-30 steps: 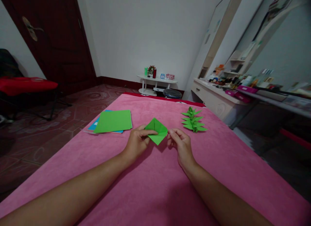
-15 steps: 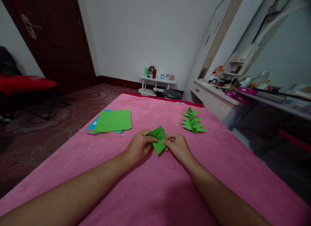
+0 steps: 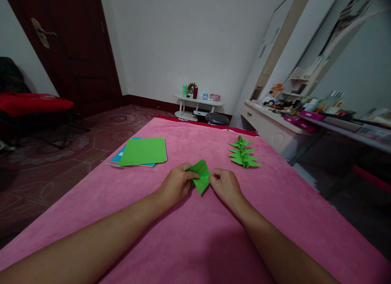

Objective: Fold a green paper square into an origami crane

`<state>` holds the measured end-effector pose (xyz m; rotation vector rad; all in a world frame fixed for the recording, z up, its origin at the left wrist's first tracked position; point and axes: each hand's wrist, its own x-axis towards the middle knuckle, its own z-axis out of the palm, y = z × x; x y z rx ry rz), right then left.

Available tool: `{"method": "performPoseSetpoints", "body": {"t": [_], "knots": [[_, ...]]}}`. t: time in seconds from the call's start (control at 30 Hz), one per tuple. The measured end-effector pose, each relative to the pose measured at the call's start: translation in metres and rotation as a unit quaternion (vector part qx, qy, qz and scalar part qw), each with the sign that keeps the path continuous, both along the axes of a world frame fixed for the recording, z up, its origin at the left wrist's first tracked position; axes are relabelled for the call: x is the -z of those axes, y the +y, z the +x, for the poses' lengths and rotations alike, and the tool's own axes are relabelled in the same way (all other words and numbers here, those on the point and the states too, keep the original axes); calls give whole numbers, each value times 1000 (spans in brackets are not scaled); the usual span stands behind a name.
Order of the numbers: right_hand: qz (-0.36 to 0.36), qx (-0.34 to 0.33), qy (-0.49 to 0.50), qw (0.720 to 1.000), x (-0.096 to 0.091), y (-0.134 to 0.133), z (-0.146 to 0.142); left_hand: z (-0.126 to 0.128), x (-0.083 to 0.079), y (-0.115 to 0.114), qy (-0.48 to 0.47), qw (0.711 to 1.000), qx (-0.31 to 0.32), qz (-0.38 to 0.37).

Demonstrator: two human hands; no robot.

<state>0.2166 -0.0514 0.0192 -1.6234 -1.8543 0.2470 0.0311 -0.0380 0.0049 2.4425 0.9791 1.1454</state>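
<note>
Left hand (image 3: 177, 184) and right hand (image 3: 225, 185) pinch the folded green paper (image 3: 201, 178) from either side, mid pink surface (image 3: 195, 239); flat green sheets (image 3: 143, 151) lie by its left edge, folded green figures (image 3: 243, 154) far right

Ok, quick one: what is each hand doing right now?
Left hand: closed, pinching the left side of the folded green paper.
Right hand: closed, pinching the right edge of the same paper.
</note>
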Motion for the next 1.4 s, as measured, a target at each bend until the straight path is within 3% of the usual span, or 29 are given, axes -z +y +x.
{"method": "performPoseSetpoints", "body": {"t": [0.13,0.3,0.6,1.23,1.33,1.4], "knots": [[-17,-48,131,990,4,1,-1,0,-2,2,-29,999,-11,-23],[-50,-48,235,970,8,-1,-7,1,-2,1,-31,999,-9,-30],[9,-75,158,984,10,-4,-10,1,-2,0,-37,999,-8,-21],[55,-65,91,992,8,-9,-11,4,-1,-5,-34,999,31,-11],[67,-52,118,989,4,-11,-12,4,-1,-5,-43,999,31,-10],[57,-40,191,979,1,-12,-13,4,-2,-4,-61,998,23,-8]]}}
